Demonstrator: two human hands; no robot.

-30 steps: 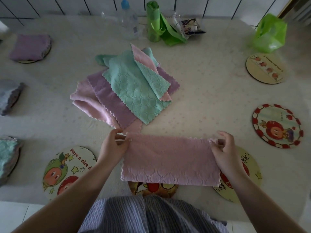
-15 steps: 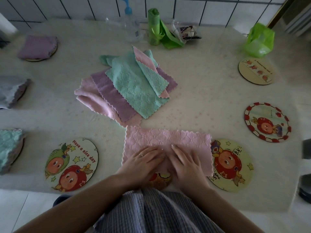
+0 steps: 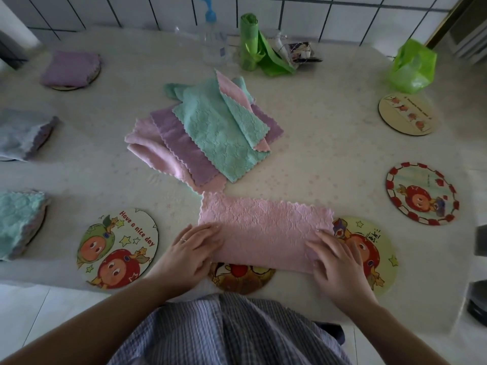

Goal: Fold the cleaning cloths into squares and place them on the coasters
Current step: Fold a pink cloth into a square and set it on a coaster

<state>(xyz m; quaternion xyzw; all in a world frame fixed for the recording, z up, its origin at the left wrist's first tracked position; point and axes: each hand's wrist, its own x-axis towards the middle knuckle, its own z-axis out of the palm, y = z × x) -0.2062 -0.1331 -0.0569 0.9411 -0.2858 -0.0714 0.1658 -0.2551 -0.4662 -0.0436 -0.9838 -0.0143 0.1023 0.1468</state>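
Pink cloth (image 3: 266, 230) lies flat as a rectangle, long axis running left to right. I see my left hand (image 3: 191, 252) and right hand (image 3: 336, 262) pressing its ends, fingers spread, grasping nothing.

A pink cloth (image 3: 263, 233), folded to a long strip, lies flat at the near edge of the bench (image 3: 329, 143). The left hand (image 3: 189, 254) presses palm-down on its left end, the right hand (image 3: 340, 264) on its right end, fingers spread. The strip partly covers two coasters: a brown one (image 3: 242, 279) under its near edge and a yellow one (image 3: 369, 254) under its right end. A "Have a nice day" coaster (image 3: 117, 247) sits bare to the left. Beyond the strip rests a loose pile of cloths (image 3: 208, 133) in pink, purple and teal. Along the left edge, folded purple (image 3: 69, 68), grey (image 3: 22, 133) and teal (image 3: 19, 222) cloths sit on coasters.
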